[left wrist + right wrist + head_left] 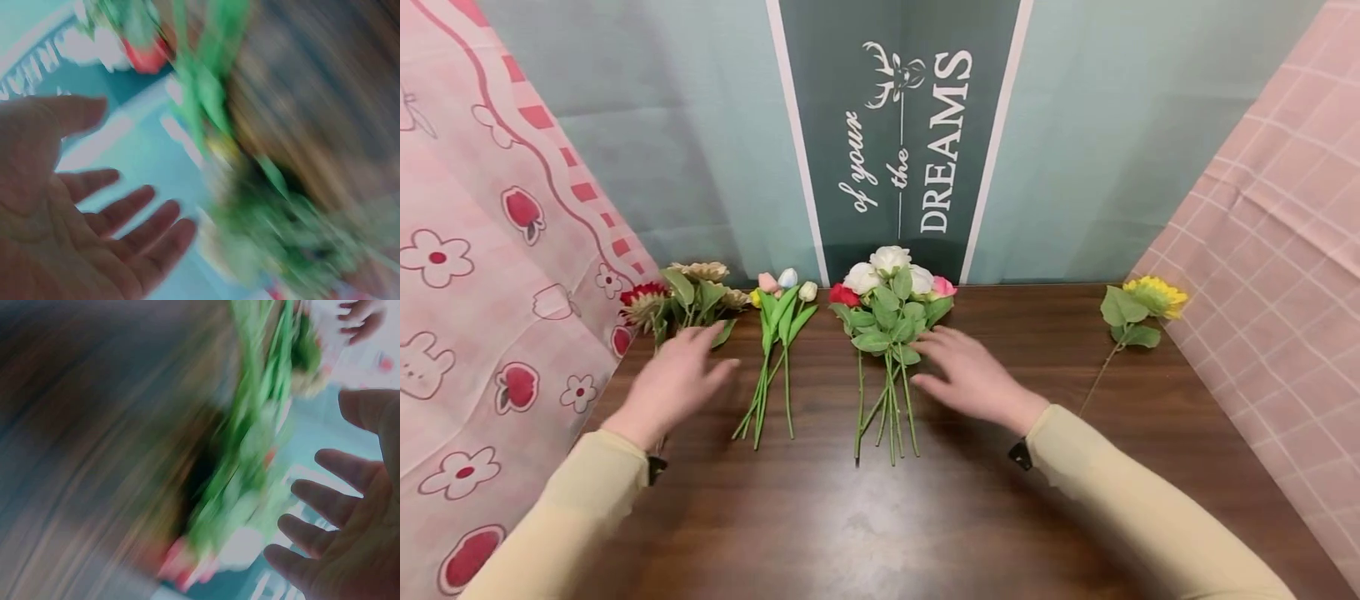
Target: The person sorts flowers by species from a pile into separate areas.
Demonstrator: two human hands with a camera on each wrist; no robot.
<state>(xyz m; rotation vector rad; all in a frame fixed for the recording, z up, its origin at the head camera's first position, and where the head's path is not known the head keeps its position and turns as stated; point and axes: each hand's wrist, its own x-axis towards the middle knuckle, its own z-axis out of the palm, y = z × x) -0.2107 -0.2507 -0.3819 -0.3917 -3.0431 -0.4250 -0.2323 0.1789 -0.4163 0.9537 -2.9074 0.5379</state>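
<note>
Both hands hover palm down over a dark wooden table (pixel 925 517) with fingers spread, holding nothing. My left hand (pixel 673 379) is over the stems of a bunch of red and beige daisy-like flowers (pixel 681 296) at the far left. My right hand (pixel 966 375) is just right of a bunch of white, red and pink roses (pixel 887 308) in the middle. A small bunch of pastel tulips (pixel 778 333) lies between the two hands. Both wrist views are motion-blurred; the left hand (pixel 81 225) and right hand (pixel 350 519) show open palms near green leaves.
A single sunflower (pixel 1138 312) lies at the table's far right. A teal backdrop with a "DREAMS" banner (pixel 910 142) stands behind. Pink patterned cloths (pixel 482 275) flank both sides. Bare table stretches toward the near edge.
</note>
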